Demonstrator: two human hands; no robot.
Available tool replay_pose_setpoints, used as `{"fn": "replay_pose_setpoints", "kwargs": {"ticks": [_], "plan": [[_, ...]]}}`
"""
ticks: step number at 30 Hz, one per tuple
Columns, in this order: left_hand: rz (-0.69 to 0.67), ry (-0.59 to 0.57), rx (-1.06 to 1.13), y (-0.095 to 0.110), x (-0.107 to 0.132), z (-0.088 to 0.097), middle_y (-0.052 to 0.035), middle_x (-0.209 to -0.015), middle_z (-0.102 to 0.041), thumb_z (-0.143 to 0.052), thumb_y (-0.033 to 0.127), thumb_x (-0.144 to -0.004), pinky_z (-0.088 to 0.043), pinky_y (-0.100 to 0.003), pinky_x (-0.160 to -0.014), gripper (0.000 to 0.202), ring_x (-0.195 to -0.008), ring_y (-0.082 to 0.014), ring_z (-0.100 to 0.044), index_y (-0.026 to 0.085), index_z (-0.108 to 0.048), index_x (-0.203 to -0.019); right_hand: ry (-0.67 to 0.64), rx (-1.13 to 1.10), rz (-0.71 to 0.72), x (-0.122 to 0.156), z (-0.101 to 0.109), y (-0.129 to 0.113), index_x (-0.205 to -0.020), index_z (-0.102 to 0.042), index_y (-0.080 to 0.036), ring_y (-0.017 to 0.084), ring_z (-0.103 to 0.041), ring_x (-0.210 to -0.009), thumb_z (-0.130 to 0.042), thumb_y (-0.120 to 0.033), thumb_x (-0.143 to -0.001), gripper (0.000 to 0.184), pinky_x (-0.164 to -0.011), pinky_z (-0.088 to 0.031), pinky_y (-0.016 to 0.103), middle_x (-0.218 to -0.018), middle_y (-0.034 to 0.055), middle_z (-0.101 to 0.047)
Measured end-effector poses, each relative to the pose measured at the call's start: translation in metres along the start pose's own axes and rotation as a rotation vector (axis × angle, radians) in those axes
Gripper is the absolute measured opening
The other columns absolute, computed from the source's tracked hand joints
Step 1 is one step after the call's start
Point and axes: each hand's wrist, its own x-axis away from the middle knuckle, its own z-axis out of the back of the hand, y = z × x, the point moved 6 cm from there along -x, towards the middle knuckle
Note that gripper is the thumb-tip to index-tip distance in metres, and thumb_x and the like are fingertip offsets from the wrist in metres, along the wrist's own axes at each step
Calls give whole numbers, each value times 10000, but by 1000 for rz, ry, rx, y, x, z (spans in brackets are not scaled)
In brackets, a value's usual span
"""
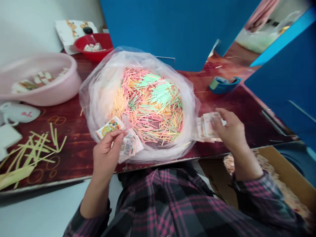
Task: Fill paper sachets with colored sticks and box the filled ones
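My left hand (108,148) is closed in a pinch at the near left rim of a clear plastic bag (95,89). In its fingers is a small printed paper card (111,126) with a yellow picture. More printed cards (129,144) lie just beneath, against the bag; whether the fingers also grip these I cannot tell. The bag stands open, rolled down round a heap of thin pink, green, orange and yellow sticks (153,105). Right of the bag, my right hand (230,128) has its slightly blurred fingers closed on a small stack of pale printed cards (207,126) at the table.
A pink basin (61,89) and a red bowl (105,41) hold small packets. Left lie a white mug (22,113), loose yellow strips (32,151) and rubber bands (58,120). A blue tape dispenser (224,85) sits right; a cardboard box (278,161) stands below the table edge.
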Motion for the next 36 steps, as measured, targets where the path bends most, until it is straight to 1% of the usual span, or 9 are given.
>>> {"fn": "replay_pose_setpoints", "kwargs": {"ticks": [3,7,13,19,25,28,31,34,36], "plan": [[-155,12,-324,-7,5,14,-53,-1000,-776,-625,387,-948,-538,-370,-933,223,-980,-228,-697,215,-761,-986,-54,142,127,5,-20,16,-1160,-708,-165,375,-708,-1099,-505,-328,-929,347,-952,-539,522,-1164,252,-744],[-273,-75,-637,-20,10,3,-91,-1031,-763,-649,362,-939,-518,-424,-930,202,-1000,-274,-662,215,-775,-997,160,157,235,4,-8,17,-1234,-697,-205,414,-693,-1188,-566,-372,-905,392,-976,-548,576,-1222,248,-740],[-278,-150,-754,-28,8,-15,-85,-964,-745,-627,299,-966,-486,-411,-875,164,-941,-271,-644,209,-760,-930,254,-38,293,7,13,-49,-1181,-767,-262,329,-740,-1149,-624,-261,-915,302,-968,-584,504,-1215,163,-776],[-348,-19,-748,-25,11,-8,-69,-883,-732,-610,301,-986,-458,-378,-807,202,-880,-244,-641,212,-744,-864,-72,-479,305,32,-30,-138,-1087,-768,-242,238,-752,-1116,-629,-256,-964,186,-1043,-559,458,-1166,99,-800],[-471,158,-493,18,16,-5,-53,-1035,-758,-609,303,-999,-493,-390,-951,151,-1038,-212,-683,220,-711,-923,-572,-750,198,56,-87,-206,-1083,-787,-242,219,-755,-989,-714,-408,-905,255,-906,-589,357,-1065,52,-817],[-415,105,-347,27,15,-14,-64,-1153,-762,-587,308,-1010,-502,-399,-1031,141,-1141,-210,-688,223,-678,-944,-728,-900,37,66,-114,-219,-1007,-784,-218,172,-696,-791,-715,-488,-878,307,-755,-556,302,-901,20,-795],[-265,-29,-171,14,10,-22,-89,-1216,-749,-610,332,-990,-527,-385,-1024,165,-1167,-216,-697,220,-647,-1105,-742,-982,-107,72,-132,-216,-811,-738,-196,128,-576,-645,-687,-503,-879,318,-643,-476,266,-695,-19,-680],[-97,-129,-51,-4,6,-20,-75,-1153,-748,-641,344,-953,-562,-334,-931,318,-1066,-197,-716,219,-602,-1243,-748,-982,-101,76,-140,-214,-814,-730,-196,137,-574,-666,-684,-467,-875,282,-669,-473,275,-703,-17,-663],[-60,-118,-85,-11,3,-12,-61,-1118,-751,-648,328,-935,-556,-332,-920,284,-1035,-197,-708,216,-633,-1196,-753,-944,-33,78,-141,-218,-971,-753,-205,153,-615,-718,-651,-415,-895,246,-705,-490,283,-789,-3,-715]]}}
